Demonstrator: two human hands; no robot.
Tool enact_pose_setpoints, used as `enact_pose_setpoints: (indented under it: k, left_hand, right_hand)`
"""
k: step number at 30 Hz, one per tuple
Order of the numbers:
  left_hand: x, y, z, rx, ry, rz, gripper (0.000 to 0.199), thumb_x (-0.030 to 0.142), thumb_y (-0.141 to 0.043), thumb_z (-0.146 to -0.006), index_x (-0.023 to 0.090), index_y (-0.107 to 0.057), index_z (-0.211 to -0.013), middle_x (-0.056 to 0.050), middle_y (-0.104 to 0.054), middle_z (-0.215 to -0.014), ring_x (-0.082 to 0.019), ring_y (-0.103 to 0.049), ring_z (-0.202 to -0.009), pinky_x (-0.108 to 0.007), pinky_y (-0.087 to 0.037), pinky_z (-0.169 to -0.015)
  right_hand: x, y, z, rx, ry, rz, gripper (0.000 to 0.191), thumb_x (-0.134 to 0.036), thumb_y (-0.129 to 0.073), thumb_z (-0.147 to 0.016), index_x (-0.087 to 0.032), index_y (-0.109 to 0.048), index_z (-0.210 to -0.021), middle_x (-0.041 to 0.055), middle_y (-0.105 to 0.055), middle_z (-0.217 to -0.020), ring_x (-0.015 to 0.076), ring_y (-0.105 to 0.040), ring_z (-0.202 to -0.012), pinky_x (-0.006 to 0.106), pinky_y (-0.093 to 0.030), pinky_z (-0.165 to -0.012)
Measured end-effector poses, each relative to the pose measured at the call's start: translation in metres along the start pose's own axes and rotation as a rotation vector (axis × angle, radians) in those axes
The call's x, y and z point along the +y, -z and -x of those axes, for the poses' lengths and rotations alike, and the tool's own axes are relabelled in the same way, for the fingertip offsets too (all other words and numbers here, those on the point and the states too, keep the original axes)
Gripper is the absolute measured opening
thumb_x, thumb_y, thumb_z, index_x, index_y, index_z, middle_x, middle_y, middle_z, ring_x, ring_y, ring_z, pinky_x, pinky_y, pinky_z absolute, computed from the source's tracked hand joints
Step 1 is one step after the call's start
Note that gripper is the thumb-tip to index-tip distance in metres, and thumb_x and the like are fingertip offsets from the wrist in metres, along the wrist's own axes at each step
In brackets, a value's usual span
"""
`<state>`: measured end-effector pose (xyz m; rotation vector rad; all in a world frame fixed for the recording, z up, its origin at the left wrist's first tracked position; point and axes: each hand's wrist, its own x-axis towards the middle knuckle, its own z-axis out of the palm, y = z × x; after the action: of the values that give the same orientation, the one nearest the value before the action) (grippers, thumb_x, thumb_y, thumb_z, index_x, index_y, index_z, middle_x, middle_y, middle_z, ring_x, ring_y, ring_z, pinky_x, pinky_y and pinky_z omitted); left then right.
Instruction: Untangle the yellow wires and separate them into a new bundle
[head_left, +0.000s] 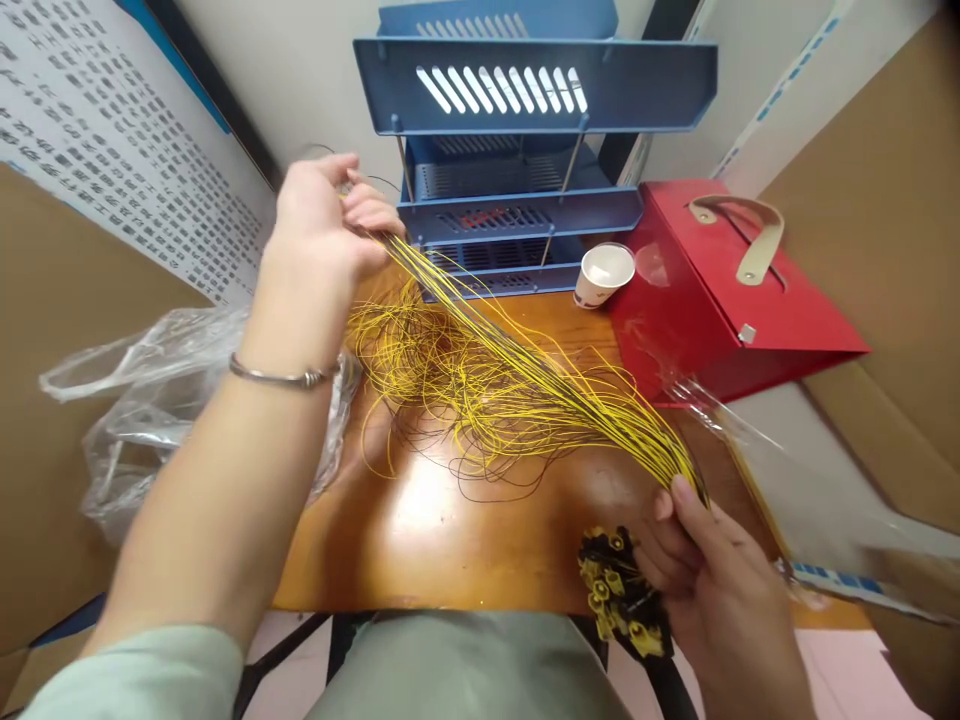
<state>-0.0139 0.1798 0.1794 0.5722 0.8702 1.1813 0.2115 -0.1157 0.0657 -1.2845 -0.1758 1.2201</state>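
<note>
A person holds a long bundle of thin yellow and black wires point(514, 355) slantwise above a glossy brown wooden table point(360, 560). At far left, the left hand point(334, 215) curls its fingers closed around one end; at near right, the right hand point(720, 570) pinches the other between thumb and fingers, beside a cluster of yellow-and-black connectors point(606, 590). Loose wire loops spread beneath the bundle. Beyond stand a tiered blue tray rack point(645, 85), a white paper cup point(600, 285) and, right, a red box with a beige handle point(750, 300).
</note>
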Motion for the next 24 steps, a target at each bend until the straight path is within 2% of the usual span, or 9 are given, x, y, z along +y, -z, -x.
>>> enact_pose_setpoints:
  k: [3, 5, 9, 12, 15, 18, 20, 22, 24]
  left_hand:
    - [0.023, 0.008, -0.032, 0.064, -0.09, -0.301, 0.049, 0.017, -0.048, -0.102, 0.021, -0.016, -0.064, 0.005, -0.011, -0.052, -0.014, -0.006, -0.062, -0.028, -0.022, -0.055]
    - [0.034, 0.017, -0.052, 0.102, -0.122, -0.394, 0.058, 0.017, -0.061, -0.093, 0.02, -0.011, -0.065, 0.004, -0.004, -0.054, -0.016, -0.002, -0.069, -0.031, -0.019, -0.057]
    - [0.05, 0.039, -0.083, 0.134, -0.181, -0.553, 0.087, 0.041, -0.082, -0.072, 0.015, 0.0, -0.07, 0.0, 0.005, -0.061, -0.017, 0.001, -0.074, -0.034, -0.012, -0.059]
    - [0.067, 0.055, -0.098, 0.152, -0.189, -0.641, 0.095, 0.05, -0.084, -0.058, 0.012, 0.002, -0.072, -0.001, 0.006, -0.062, -0.017, 0.002, -0.075, -0.033, -0.009, -0.06]
    - [0.089, 0.065, -0.109, 0.193, -0.209, -0.692, 0.095, 0.051, -0.081, -0.051, 0.012, 0.003, -0.073, -0.002, 0.006, -0.061, -0.017, 0.002, -0.076, -0.033, -0.009, -0.06]
    - [0.108, 0.074, -0.119, 0.242, -0.223, -0.718, 0.089, 0.052, -0.079, -0.055, 0.013, -0.001, -0.069, -0.002, 0.003, -0.06, -0.017, 0.001, -0.074, -0.032, -0.011, -0.059]
    - [0.116, 0.081, -0.124, 0.279, -0.244, -0.723, 0.078, 0.052, -0.077, -0.068, 0.015, -0.009, -0.064, 0.0, -0.002, -0.059, -0.015, -0.003, -0.07, -0.029, -0.016, -0.058]
    - [0.119, 0.088, -0.128, 0.318, -0.285, -0.722, 0.056, 0.049, -0.069, -0.086, 0.017, -0.03, -0.065, 0.005, -0.018, -0.06, -0.01, -0.016, -0.061, -0.023, -0.025, -0.057]
    - [0.121, 0.096, -0.131, 0.334, -0.327, -0.733, 0.04, 0.05, -0.063, -0.096, 0.015, -0.052, -0.081, 0.005, -0.04, -0.07, -0.006, -0.037, -0.058, -0.02, -0.034, -0.057]
  right_hand:
    - [0.005, 0.007, -0.003, -0.031, 0.013, -0.002, 0.037, -0.046, -0.079, -0.084, -0.017, -0.063, -0.068, -0.0112, -0.014, -0.059, 0.0058, -0.007, -0.05, 0.017, -0.012, -0.04]
    - [0.006, 0.01, -0.005, -0.044, 0.022, 0.005, 0.039, -0.048, -0.079, -0.084, -0.017, -0.063, -0.067, -0.0113, -0.013, -0.059, 0.0059, -0.006, -0.049, 0.018, -0.011, -0.04]
    - [0.004, 0.011, -0.002, -0.035, -0.001, 0.054, 0.041, -0.051, -0.08, -0.081, -0.017, -0.063, -0.067, -0.011, -0.015, -0.059, 0.0055, -0.007, -0.049, 0.018, -0.012, -0.041]
    - [0.003, 0.016, 0.001, -0.015, -0.038, 0.101, 0.045, -0.053, -0.083, -0.079, -0.016, -0.061, -0.067, -0.0106, -0.015, -0.061, 0.005, -0.011, -0.05, 0.018, -0.012, -0.043]
    - [0.007, 0.025, 0.004, -0.031, -0.077, 0.154, 0.048, -0.056, -0.082, -0.078, -0.016, -0.059, -0.066, -0.0104, -0.016, -0.061, 0.0047, -0.013, -0.049, 0.018, -0.014, -0.043]
    - [0.014, 0.032, 0.006, -0.045, -0.099, 0.194, 0.05, -0.059, -0.081, -0.078, -0.016, -0.057, -0.065, -0.01, -0.016, -0.06, 0.005, -0.015, -0.049, 0.019, -0.016, -0.043]
    - [0.018, 0.033, 0.008, -0.067, -0.119, 0.226, 0.052, -0.061, -0.079, -0.08, -0.017, -0.056, -0.063, -0.0097, -0.017, -0.059, 0.0054, -0.016, -0.049, 0.02, -0.016, -0.043]
    - [0.02, 0.032, 0.011, -0.079, -0.134, 0.256, 0.055, -0.063, -0.078, -0.079, -0.017, -0.055, -0.062, -0.0095, -0.018, -0.058, 0.0055, -0.016, -0.048, 0.02, -0.016, -0.043]
    - [0.02, 0.032, 0.013, -0.051, -0.143, 0.273, 0.056, -0.066, -0.08, -0.075, -0.016, -0.057, -0.062, -0.0091, -0.02, -0.057, 0.0056, -0.017, -0.048, 0.02, -0.016, -0.043]
